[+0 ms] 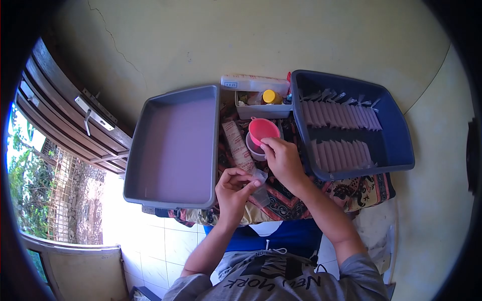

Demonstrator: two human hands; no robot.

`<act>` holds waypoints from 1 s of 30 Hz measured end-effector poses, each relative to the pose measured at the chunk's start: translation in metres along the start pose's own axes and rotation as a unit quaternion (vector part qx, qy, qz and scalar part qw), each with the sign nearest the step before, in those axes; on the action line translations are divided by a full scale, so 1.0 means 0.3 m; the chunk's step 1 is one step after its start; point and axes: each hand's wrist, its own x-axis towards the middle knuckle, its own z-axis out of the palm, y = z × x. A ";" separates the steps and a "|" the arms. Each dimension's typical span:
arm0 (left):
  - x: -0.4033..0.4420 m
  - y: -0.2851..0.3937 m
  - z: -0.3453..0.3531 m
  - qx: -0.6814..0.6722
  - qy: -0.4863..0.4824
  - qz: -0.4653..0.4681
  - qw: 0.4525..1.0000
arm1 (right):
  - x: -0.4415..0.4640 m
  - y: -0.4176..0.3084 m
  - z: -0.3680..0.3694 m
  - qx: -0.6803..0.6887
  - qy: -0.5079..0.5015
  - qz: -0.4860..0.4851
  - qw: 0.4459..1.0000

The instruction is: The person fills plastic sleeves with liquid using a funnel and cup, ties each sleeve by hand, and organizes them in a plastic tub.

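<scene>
Pale wall (191, 37) backs a cloth-covered table (281, 197). Between two tubs (346, 134), the right hand (282, 158) pinches a pink funnel (263, 130), mouth upward; nearer the front edge, the left hand (232, 194) pinches a clear bag (261, 197), long axis roughly toward that edge.
</scene>
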 end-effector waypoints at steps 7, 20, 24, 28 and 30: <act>0.010 -0.005 0.003 0.009 0.001 0.003 1.000 | 0.010 -0.058 -0.087 0.025 0.023 0.001 0.999; 0.091 -0.005 0.046 0.020 -0.003 0.023 1.000 | 0.004 -0.138 -0.271 0.305 0.067 0.134 0.940; 0.090 -0.008 0.050 0.034 -0.009 0.029 0.999 | -0.008 -0.128 -0.277 0.315 0.051 0.148 0.936; 0.084 -0.005 0.049 0.041 -0.010 0.029 0.999 | -0.015 -0.114 -0.270 0.310 0.044 0.151 0.938; 0.082 -0.006 0.047 0.049 -0.013 0.034 0.998 | -0.019 -0.110 -0.266 0.310 0.042 0.155 0.937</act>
